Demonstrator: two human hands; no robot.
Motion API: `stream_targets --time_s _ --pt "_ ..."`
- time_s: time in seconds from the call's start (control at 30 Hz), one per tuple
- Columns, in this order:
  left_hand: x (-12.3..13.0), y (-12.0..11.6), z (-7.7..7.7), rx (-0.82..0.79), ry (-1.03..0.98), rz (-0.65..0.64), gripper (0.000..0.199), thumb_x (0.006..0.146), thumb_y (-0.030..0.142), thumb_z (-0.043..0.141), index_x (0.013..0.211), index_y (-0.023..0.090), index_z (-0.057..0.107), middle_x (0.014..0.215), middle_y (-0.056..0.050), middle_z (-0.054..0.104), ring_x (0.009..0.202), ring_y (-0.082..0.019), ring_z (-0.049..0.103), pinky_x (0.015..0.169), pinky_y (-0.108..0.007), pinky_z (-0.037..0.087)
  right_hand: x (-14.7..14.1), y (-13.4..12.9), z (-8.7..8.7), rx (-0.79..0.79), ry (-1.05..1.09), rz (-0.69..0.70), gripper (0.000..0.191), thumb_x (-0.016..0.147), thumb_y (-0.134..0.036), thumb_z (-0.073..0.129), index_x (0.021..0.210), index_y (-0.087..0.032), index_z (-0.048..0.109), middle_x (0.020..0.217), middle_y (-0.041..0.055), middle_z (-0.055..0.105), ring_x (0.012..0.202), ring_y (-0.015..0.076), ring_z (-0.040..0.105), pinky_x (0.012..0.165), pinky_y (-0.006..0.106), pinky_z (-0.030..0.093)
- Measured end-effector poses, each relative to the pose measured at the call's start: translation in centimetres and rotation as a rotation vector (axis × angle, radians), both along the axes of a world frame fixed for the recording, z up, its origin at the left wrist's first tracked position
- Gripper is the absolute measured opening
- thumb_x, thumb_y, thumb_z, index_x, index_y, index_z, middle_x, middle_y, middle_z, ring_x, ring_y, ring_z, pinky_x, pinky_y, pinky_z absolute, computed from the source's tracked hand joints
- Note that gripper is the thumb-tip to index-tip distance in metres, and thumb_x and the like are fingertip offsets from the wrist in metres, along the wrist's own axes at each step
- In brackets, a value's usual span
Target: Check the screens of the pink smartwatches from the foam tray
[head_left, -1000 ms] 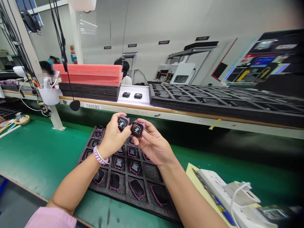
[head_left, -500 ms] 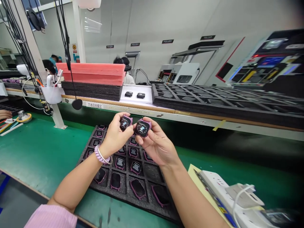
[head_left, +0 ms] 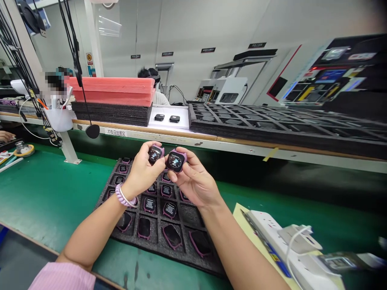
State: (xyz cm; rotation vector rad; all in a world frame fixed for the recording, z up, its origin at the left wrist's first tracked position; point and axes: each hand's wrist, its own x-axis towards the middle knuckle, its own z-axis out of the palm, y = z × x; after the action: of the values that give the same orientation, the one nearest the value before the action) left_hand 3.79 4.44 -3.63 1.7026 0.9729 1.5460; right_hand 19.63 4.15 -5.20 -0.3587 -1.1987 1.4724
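My left hand grips a purple-framed watch with its screen lit. Close beside it, my right hand holds a second purple watch, also lit and facing me. Both are raised above a black foam tray on the green table. Several purple watches lie in the tray's compartments; the upper ones show lines of text, while the front row, such as one watch, is dark. One compartment near my right wrist holds no watch. My forearms hide parts of the tray.
On the shelf stand pink foam, a white box with two black pieces, and another black tray. A power strip lies at right. Another person's hand shows at far left; a person sits behind the shelf.
The whole view has shifted slightly, so things appear a little further left. Both hands keep hold of their watches, with almost the same pose.
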Motion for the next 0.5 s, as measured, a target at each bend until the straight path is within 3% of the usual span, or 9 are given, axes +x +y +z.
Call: stream_targets --time_s 0.5 --pt "-0.05 0.03 0.11 -0.001 -0.018 -0.029 0.036 0.081 0.026 0.064 0.114 0.017 0.053 0.100 -0.004 0.059 0.086 -0.015 0.055 0.081 -0.027 0.047 -0.06 0.14 -0.25 0.016 -0.005 -0.004 0.043 0.076 -0.040 0.088 0.112 -0.033 0.066 0.101 -0.0004 0.068 0.061 0.0147 0.055 0.060 0.033 0.049"
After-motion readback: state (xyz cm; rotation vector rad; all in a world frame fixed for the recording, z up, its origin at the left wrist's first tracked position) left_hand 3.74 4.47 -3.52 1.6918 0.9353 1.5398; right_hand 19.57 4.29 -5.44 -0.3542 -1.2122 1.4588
